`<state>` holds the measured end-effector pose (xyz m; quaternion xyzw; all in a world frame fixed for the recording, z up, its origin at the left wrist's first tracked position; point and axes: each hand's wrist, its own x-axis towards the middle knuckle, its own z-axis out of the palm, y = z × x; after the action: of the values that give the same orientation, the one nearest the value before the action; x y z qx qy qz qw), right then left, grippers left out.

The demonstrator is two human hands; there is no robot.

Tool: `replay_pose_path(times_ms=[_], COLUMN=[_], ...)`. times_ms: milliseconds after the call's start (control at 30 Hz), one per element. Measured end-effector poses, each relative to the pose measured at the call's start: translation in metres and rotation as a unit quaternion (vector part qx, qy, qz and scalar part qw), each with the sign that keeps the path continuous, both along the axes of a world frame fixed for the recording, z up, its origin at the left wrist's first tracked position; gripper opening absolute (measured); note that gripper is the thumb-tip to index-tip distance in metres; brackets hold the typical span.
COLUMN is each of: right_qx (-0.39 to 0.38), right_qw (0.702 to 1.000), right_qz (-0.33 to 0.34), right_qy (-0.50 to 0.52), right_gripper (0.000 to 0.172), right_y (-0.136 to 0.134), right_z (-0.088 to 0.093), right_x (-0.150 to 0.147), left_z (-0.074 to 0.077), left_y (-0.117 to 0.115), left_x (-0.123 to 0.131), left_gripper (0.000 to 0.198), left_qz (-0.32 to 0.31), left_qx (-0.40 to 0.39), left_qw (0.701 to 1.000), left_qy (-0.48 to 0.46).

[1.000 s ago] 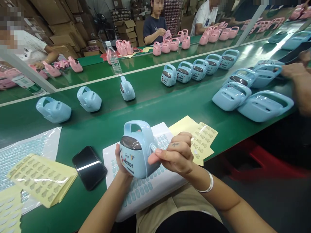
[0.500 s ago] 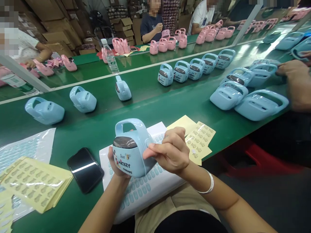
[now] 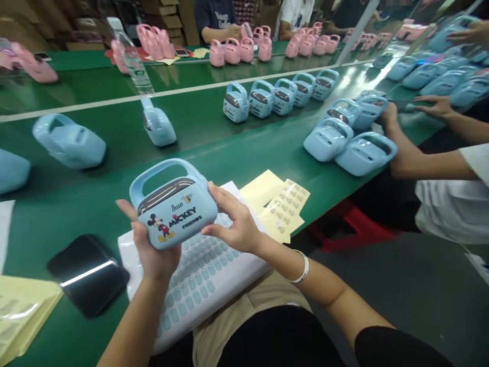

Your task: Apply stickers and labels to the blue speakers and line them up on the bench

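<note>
While the left hand [image 3: 153,250] grips the blue case [image 3: 173,209] from below at centre frame, the right hand [image 3: 233,224] clasps its side.

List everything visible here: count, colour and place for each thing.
held case: one, light blue, in both hands
other cases: many, light blue, across the belt
pink cases: many, pink, far belt
belt: one, green, ahead
bottle: one, clear, far left
phone: one, black, left of sticker sheet
sticker sheet: one, white, under the hands
yellow sheets: several, yellow, right and lower left
stool: one, red, below belt, right
co-worker's arms: two, right edge
bracelet: one, silver, right wrist
left hand: one, holding case's left end
right hand: one, against case's right end
</note>
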<state>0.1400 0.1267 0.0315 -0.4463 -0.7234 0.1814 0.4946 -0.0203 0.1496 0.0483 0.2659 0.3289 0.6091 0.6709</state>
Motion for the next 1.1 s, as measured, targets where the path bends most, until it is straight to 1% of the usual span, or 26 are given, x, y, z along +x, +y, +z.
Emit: replay_pose_path(times_ms=[67,100,167,233,300,333,400,433,467,500,567,633,700,767,833,900,933,967,1033,1100], right_qx=[-0.024,-0.028,-0.020,-0.011,-0.016,-0.023,-0.048,-0.058,-0.085,-0.120,-0.214,-0.288,-0.317,-0.313,-0.290,-0.235,-0.199,-0.165,-0.117,-0.100], right_qw=[0.999,0.998,0.997,0.996,0.989,0.981,0.959,0.948,0.935,0.915,0.870,0.839,0.830,0.834,0.841,0.865,0.883,0.903,0.935,0.950], right_qz=[-0.029,-0.046,-0.058,-0.023,0.051,0.089,0.136,0.121,0.071,0.023,-0.012,-0.034,-0.072,-0.122,-0.173,-0.212,-0.214,-0.199,-0.131,-0.066], right_qy=[-0.019,-0.029,-0.048,-0.083,-0.137,-0.169,-0.244,-0.288,-0.337,-0.384,-0.444,-0.461,-0.452,-0.439,-0.422,-0.390,-0.368,-0.345,-0.308,-0.289], right_gripper=[0.087,0.088,0.086,0.080,0.072,0.066,0.051,0.044,0.042,0.044,0.048,0.051,0.052,0.051,0.050,0.045,0.040,0.035,0.027,0.018], right_y=[-0.003,-0.006,-0.011,-0.015,-0.017,-0.017,-0.018,-0.020,-0.023,-0.026,-0.035,-0.046,-0.056,-0.064,-0.070,-0.072,-0.072,-0.071,-0.068,-0.064], right_z=[-0.003,-0.003,0.003,0.014,0.026,0.030,0.034,0.032,0.029,0.024,0.009,-0.006,-0.019,-0.028,-0.031,-0.032,-0.031,-0.030,-0.029,-0.028], right_x=[0.003,0.003,0.004,0.010,0.027,0.041,0.078,0.099,0.120,0.139,0.166,0.176,0.172,0.160,0.150,0.143,0.141,0.139,0.136,0.133], left_z=[0.001,0.001,0.000,-0.002,-0.002,-0.002,-0.002,-0.002,-0.002,-0.002,-0.001,0.000,0.001,0.002,0.002,0.002,0.002,0.003,0.003,0.003], left_y=[0.001,0.002,0.002,0.002,0.002,0.003,0.006,0.007,0.009,0.011,0.013,0.013,0.012,0.011,0.010,0.009,0.009,0.009,0.010,0.011], left_x=[0.001,0.002,0.006,0.009,0.011,0.011,0.008,0.006,0.003,0.002,0.000,0.002,0.005,0.007,0.008,0.008,0.007,0.007,0.006,0.006], left_gripper=[0.056,0.059,0.070,0.082,0.088,0.087,0.085,0.083,0.082,0.080,0.077,0.076,0.079,0.084,0.088,0.089,0.087,0.085,0.080,0.079], left_qz=[0.009,-0.001,-0.060,-0.084,-0.072,-0.066,-0.072,-0.073,-0.071,-0.066,-0.054,-0.051,-0.052,-0.052,-0.052,-0.056,-0.059,-0.061,-0.061,-0.059], left_qx=[0.032,0.029,-0.015,-0.058,-0.078,-0.084,-0.091,-0.095,-0.097,-0.098,-0.095,-0.095,-0.101,-0.114,-0.123,-0.125,-0.125,-0.124,-0.123,-0.122], left_qw=[0.999,0.998,0.995,0.991,0.991,0.991,0.990,0.990,0.990,0.991,0.991,0.992,0.991,0.989,0.987,0.987,0.987,0.987,0.987,0.987], left_qy=[0.033,0.052,0.074,0.083,0.083,0.082,0.074,0.070,0.068,0.069,0.071,0.069,0.068,0.076,0.085,0.087,0.085,0.084,0.081,0.083])
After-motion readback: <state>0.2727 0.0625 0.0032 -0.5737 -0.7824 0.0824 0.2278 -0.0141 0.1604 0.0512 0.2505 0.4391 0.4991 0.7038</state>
